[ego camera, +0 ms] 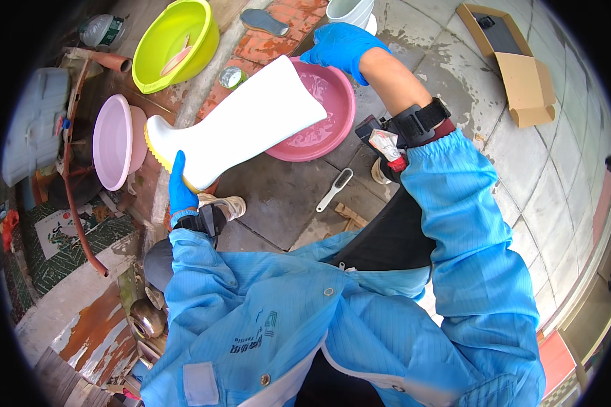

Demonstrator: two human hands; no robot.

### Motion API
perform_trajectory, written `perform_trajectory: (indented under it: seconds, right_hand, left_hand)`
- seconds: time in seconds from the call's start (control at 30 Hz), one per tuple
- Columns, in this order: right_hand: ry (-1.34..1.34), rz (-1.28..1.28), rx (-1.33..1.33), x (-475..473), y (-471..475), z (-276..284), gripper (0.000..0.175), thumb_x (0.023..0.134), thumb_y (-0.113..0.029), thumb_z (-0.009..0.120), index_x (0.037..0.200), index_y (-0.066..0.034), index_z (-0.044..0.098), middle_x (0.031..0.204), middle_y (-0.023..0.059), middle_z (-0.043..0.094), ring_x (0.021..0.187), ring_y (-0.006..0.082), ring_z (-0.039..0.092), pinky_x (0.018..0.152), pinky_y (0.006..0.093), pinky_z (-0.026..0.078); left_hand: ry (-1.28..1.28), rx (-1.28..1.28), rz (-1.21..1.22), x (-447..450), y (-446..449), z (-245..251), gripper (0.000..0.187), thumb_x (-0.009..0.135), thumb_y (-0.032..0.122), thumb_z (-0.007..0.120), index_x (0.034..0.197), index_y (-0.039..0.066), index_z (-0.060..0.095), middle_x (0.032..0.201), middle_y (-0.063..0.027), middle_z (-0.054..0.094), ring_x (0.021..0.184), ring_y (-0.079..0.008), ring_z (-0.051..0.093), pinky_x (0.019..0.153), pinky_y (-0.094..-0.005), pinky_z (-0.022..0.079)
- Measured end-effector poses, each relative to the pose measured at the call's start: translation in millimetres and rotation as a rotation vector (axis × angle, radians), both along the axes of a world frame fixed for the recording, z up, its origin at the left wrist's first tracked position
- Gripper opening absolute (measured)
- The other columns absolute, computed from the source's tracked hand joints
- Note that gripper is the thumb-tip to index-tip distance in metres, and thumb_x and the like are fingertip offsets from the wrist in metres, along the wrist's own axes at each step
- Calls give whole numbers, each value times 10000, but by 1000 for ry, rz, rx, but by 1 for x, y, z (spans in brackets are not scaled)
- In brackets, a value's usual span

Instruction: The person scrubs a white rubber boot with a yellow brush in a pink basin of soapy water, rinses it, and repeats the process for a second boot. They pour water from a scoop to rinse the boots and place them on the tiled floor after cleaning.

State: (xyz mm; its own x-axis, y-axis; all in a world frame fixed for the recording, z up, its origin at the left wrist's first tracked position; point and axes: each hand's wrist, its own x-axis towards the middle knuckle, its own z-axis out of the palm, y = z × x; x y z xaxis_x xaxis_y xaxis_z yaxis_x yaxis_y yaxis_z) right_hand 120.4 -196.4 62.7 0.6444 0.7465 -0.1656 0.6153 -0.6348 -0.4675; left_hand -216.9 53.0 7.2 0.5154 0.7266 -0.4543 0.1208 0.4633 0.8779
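Note:
A white rubber boot [239,127] with a yellow sole lies slantwise in the air, its shaft opening towards the upper right. My left hand [182,188], in a blue glove, grips the boot at the sole end, thumb along its side. Below the shaft, a pink basin [342,137] with sudsy water stands on the paving, partly covered by the boot. My right hand [343,48], also gloved in blue, is over the basin's far rim near the boot's opening. Its fingers are bent and their inner side is hidden, so I cannot tell whether they hold anything.
Behind my right hand stands another white boot [351,11]. A grey insole [265,22] and a small tin [232,77] lie on wet bricks. Leftward are a lime-green basin [211,40] and a lilac basin [114,142]. A white-handled brush [334,191] and an open cardboard box [524,84] lie rightward.

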Motion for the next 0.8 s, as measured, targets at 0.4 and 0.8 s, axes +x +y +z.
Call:
perform_trajectory:
  seconds: [0.4, 0.8]
  right_hand:
    - [-710, 476, 190, 38, -28, 43, 172, 742, -220, 590, 826, -103, 684, 877, 146, 670, 810, 326, 649, 690, 414, 515]
    - [-681, 395, 123, 42, -42, 57, 195, 741, -270, 590, 834, -140, 701, 870, 148, 670, 827, 329, 643, 682, 437, 492]
  left_hand:
    - [289, 737, -186, 52, -32, 99, 553, 757, 200, 767, 1201, -30, 531, 1067, -107, 621, 894, -175, 608, 766, -290, 507]
    - [203, 1078, -234, 93, -90, 162, 551, 725, 184, 796, 1172, -20, 549, 1069, -102, 627, 895, -168, 615, 768, -279, 509]
